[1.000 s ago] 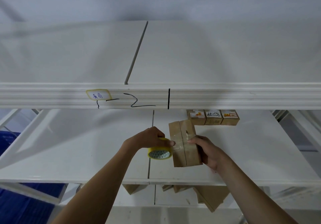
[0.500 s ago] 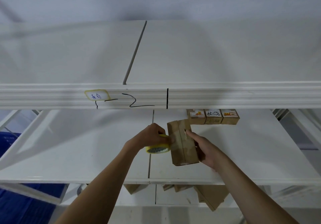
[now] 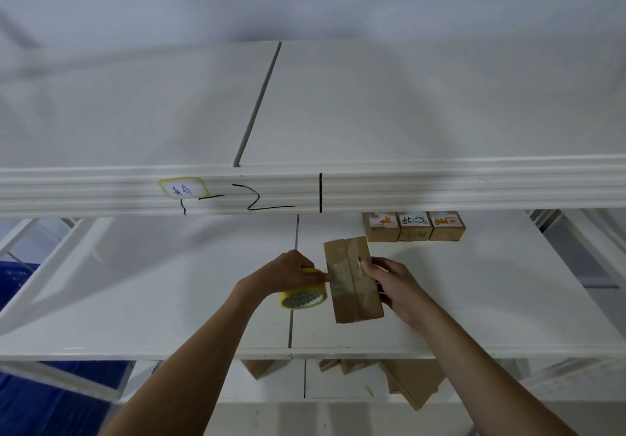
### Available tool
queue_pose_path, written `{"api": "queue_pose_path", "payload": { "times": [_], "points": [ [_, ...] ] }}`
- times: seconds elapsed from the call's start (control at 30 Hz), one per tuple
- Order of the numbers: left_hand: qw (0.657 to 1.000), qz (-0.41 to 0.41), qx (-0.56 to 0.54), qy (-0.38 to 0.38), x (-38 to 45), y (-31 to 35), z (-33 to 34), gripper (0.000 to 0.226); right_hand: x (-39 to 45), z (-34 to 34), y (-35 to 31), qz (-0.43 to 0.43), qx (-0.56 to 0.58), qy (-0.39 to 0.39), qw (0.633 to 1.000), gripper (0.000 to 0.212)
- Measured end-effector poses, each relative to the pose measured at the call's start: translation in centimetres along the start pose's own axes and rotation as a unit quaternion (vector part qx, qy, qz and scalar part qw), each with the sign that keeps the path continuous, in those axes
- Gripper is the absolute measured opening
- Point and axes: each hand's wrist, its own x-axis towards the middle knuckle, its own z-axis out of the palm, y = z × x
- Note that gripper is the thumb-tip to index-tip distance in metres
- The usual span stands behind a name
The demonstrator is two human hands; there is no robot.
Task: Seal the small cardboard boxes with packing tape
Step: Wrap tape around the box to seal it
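Note:
A small brown cardboard box point(image 3: 352, 283) is held upright over the white middle shelf point(image 3: 169, 293), its flap seam facing me with clear tape across it. My right hand point(image 3: 393, 283) grips the box from its right side, thumb on the front face. My left hand point(image 3: 291, 273) grips a yellow roll of packing tape point(image 3: 302, 295) right against the box's left edge, with its fingertips touching the taped face.
Three small labelled boxes point(image 3: 413, 227) stand in a row at the back right of the shelf. An upper shelf beam point(image 3: 440, 188) with black marks crosses above. Several brown boxes point(image 3: 406, 381) lie on the lower shelf. Blue crates point(image 3: 34, 412) sit at lower left.
The box tilted and shifted a little between the frames. The tape roll rose against the box, then came back down by its left edge; my right thumb stays on the front.

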Motion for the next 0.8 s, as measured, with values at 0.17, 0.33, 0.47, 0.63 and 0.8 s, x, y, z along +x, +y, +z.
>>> {"api": "queue_pose_path", "payload": {
  "times": [0.17,0.33,0.47,0.63,0.8],
  "points": [
    [1.0,0.013,0.018,0.004,-0.2,0.2,-0.2,0.053,0.0,-0.1,-0.1,-0.002,0.01,0.0,1.0,0.031],
    [0.997,0.022,0.067,0.035,0.1,0.4,0.0,0.055,-0.1,0.1,0.1,-0.013,0.009,0.01,1.0,0.029],
    [0.998,0.013,0.055,0.041,0.2,0.2,0.1,0.062,-0.1,0.0,0.1,-0.013,0.01,0.003,1.0,0.029],
    [0.997,0.012,0.055,0.043,-0.1,-0.3,-0.1,0.066,0.0,-0.7,0.0,-0.012,0.011,-0.002,1.0,0.031],
    [0.995,0.026,0.075,0.062,-0.3,-0.2,-0.3,0.055,0.0,-0.8,-0.2,-0.016,0.007,-0.004,1.0,0.032]
  ]
}}
